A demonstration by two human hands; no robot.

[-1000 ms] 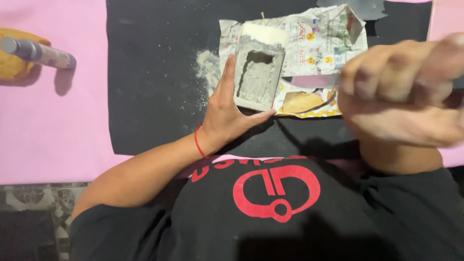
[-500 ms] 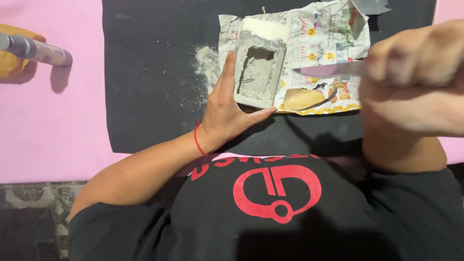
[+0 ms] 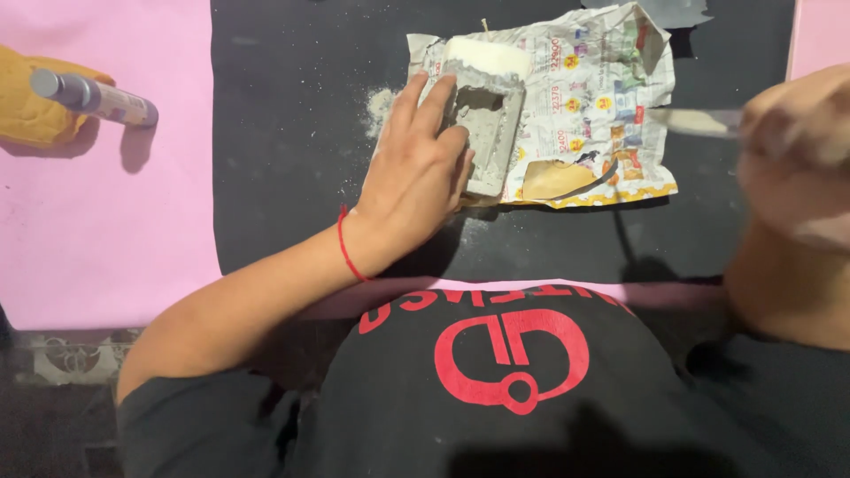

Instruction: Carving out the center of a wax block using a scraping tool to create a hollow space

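Observation:
A grey, cement-like block [image 3: 491, 133] with a hollow in its top lies on a crumpled sheet of printed paper [image 3: 611, 88]. A white slab [image 3: 487, 55] with a thin stick pokes out at the block's far end. My left hand [image 3: 416, 177], a red thread around its wrist, rests palm down on the block's left side with the fingers over its top. My right hand [image 3: 797, 150] is blurred at the right edge, raised above the mat. It is closed on a thin pale blade [image 3: 695, 122] that points left toward the paper.
The paper lies on a black mat [image 3: 283, 133] set over a pink surface [image 3: 106, 230]. Grey powder [image 3: 381, 102] is scattered left of the block. A grey tube [image 3: 93, 97] rests on a yellow cloth [image 3: 31, 115] at the far left.
My left hand has shifted from gripping the block's side to lying over its top. My right hand, holding the blade, has drawn back to the right.

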